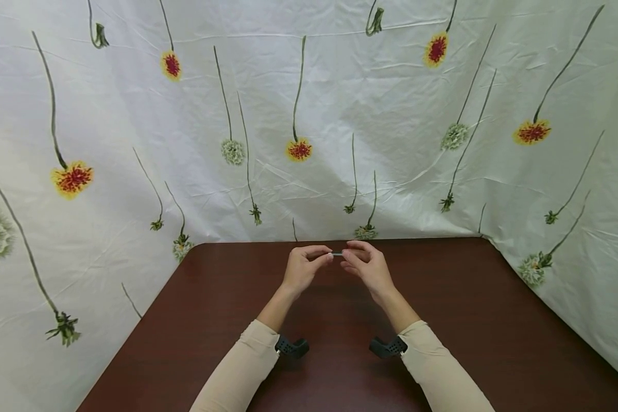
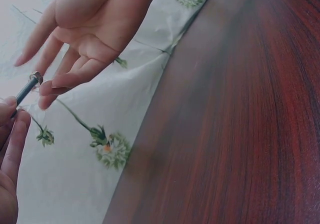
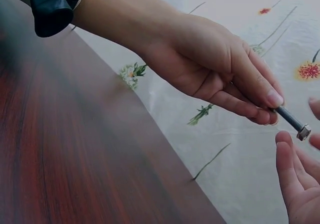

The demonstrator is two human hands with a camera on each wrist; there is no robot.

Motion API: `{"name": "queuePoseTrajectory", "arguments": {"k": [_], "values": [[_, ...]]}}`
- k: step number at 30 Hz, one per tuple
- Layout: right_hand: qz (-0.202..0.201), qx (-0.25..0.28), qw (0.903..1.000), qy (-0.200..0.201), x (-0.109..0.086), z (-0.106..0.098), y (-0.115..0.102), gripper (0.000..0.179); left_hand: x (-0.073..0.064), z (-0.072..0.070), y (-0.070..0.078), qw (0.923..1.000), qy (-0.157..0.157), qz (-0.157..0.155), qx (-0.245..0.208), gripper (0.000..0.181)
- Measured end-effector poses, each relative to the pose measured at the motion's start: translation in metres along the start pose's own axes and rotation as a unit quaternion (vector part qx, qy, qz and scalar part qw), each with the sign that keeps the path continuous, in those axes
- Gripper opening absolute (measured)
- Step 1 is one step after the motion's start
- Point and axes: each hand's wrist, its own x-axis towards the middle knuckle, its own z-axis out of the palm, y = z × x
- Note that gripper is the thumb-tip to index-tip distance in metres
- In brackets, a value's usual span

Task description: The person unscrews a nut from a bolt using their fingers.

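A metal bolt [image 3: 291, 119] with a flanged hex head lies between the two hands, above the far part of the table. My left hand [image 1: 301, 269] pinches its threaded shank between thumb and fingertips; the same hand [image 3: 200, 59] shows fully in the right wrist view. My right hand [image 1: 371, 269] is on the bolt's head side, its thumb and fingers spread apart around the head. In the left wrist view the right hand [image 2: 100, 29] has loosely bent fingers near the bolt head [image 2: 36, 77]. Whether a fingertip touches the head I cannot tell.
A dark red-brown wooden table [image 1: 335, 377] lies under both forearms. A white cloth [image 1: 268, 103] printed with flowers hangs behind and beside it. Each wrist wears a black device, the left one [image 1: 292, 347] and the right one [image 1: 388, 347], below cream sleeves.
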Motion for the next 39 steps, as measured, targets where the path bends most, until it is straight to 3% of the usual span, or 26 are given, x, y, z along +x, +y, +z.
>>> {"name": "queuePoseTrajectory", "arguments": {"k": [4, 7, 11, 18, 22, 26, 32, 35, 39], "values": [[0.013, 0.002, 0.9999, 0.005, 0.001, 0.000, -0.001, 0.026, 0.002, 0.000, -0.008, 0.9999, 0.005, -0.001, -0.010, 0.013], [-0.002, -0.020, 0.9998, -0.004, 0.001, 0.000, -0.002, 0.022, 0.003, 0.000, -0.010, 0.9999, 0.008, 0.001, -0.013, 0.013], [-0.019, -0.033, 0.9992, -0.011, 0.000, 0.001, -0.003, 0.028, 0.002, -0.001, -0.010, 0.9999, 0.011, 0.004, -0.008, 0.012], [0.020, -0.005, 0.9998, 0.002, 0.001, 0.002, -0.001, 0.031, 0.001, -0.001, -0.009, 0.9998, 0.014, 0.010, 0.007, 0.010], [0.010, -0.029, 0.9995, -0.005, 0.000, 0.002, -0.001, 0.026, 0.000, -0.001, -0.009, 0.9999, 0.015, 0.006, 0.005, 0.010], [-0.007, -0.029, 0.9995, -0.012, 0.000, 0.001, -0.002, 0.032, 0.000, -0.001, -0.009, 0.9999, 0.014, 0.004, 0.002, 0.011], [0.019, -0.020, 0.9996, 0.009, 0.000, 0.003, -0.003, 0.029, 0.000, 0.000, -0.009, 0.9999, 0.012, 0.002, -0.001, 0.016], [0.017, -0.033, 0.9993, 0.006, 0.000, 0.002, -0.003, 0.022, 0.001, -0.001, -0.007, 1.0000, 0.001, -0.008, 0.003, 0.015], [-0.007, -0.044, 0.9989, -0.010, -0.001, -0.001, -0.002, 0.024, -0.003, 0.000, 0.012, 0.9999, -0.006, -0.007, 0.005, 0.013]]}}
